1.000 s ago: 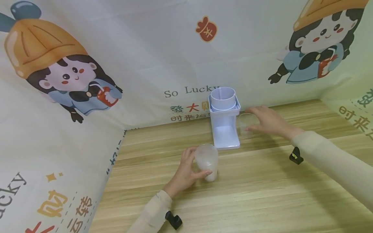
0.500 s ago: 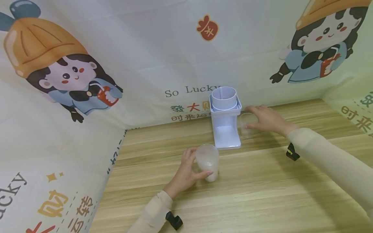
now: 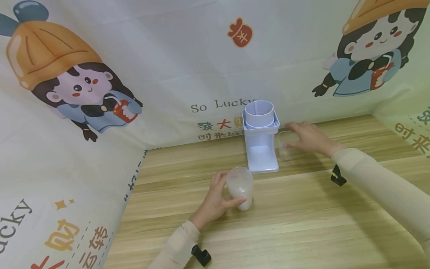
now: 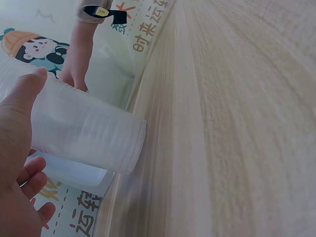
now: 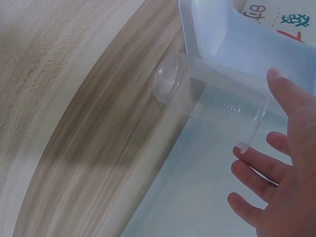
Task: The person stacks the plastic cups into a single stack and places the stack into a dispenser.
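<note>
My left hand [image 3: 215,200] holds a milky, see-through plastic cup [image 3: 242,183] upright, thumb on the near side. Faint rings show on this cup [image 4: 89,131] in the left wrist view; I cannot tell whether several are nested. Farther back, my right hand [image 3: 309,138] spans a clear plastic cup [image 3: 284,151], with the thumb in front and fingers behind. In the right wrist view the thumb and forefinger meet the rim of the clear cup [image 5: 217,94]. Between the hands stands a pale lilac plastic holder [image 3: 262,158] with a round tube [image 3: 259,114] on top.
The wood-grain table [image 3: 285,228] runs back to a printed cloth backdrop [image 3: 188,63] with cartoon figures and lettering. The holder stands close to that backdrop, and the clear cup is just to the holder's right. Black straps are on both wrists.
Both hands keep nearly the same place on their cups. The right forearm has shifted slightly to the left, and the whole view has drifted a little.
</note>
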Motion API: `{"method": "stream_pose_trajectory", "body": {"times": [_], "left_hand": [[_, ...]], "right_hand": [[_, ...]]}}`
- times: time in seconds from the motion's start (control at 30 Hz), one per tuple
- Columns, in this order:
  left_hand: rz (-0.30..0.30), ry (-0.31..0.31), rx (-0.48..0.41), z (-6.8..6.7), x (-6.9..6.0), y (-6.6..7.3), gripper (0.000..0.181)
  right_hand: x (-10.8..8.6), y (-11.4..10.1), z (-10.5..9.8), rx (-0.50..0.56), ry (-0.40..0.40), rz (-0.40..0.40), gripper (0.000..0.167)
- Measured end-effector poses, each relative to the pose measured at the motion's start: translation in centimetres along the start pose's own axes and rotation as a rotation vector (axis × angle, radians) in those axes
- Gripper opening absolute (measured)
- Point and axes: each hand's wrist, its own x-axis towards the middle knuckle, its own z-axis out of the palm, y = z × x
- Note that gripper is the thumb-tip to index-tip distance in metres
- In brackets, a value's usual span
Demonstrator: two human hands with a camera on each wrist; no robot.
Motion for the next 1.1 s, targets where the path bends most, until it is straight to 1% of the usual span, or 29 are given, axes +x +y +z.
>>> {"method": "stream_pose_trajectory", "body": {"times": [0.23,0.43,0.73,0.93,1.0,1.1], "left_hand": [[-0.001,-0.005,0.002,0.1,-0.1,0.3,0.079],[0.003,-0.003,0.008,0.0,-0.2,0.2,0.079],[0.004,0.005,0.019,0.0,-0.1,0.0,0.08],[0.019,0.009,0.021,0.0,0.0,-0.1,0.08],[0.016,0.008,0.021,0.0,0.0,-0.1,0.08],[0.005,0.005,0.02,0.0,0.1,-0.1,0.08]], "right_hand": [[-0.5,0.4,-0.2,-0.009,0.016,-0.004,0.066],[-1.2,0.5,-0.9,-0.029,0.02,-0.019,0.067],[-2.6,-0.1,-1.6,-0.028,-0.01,-0.02,0.068],[-3.7,-0.3,-1.7,-0.053,-0.008,-0.075,0.07],[-4.2,-0.5,-1.7,-0.057,-0.008,-0.097,0.07],[-5.1,-0.8,-1.8,-0.055,-0.014,-0.102,0.069]]}}
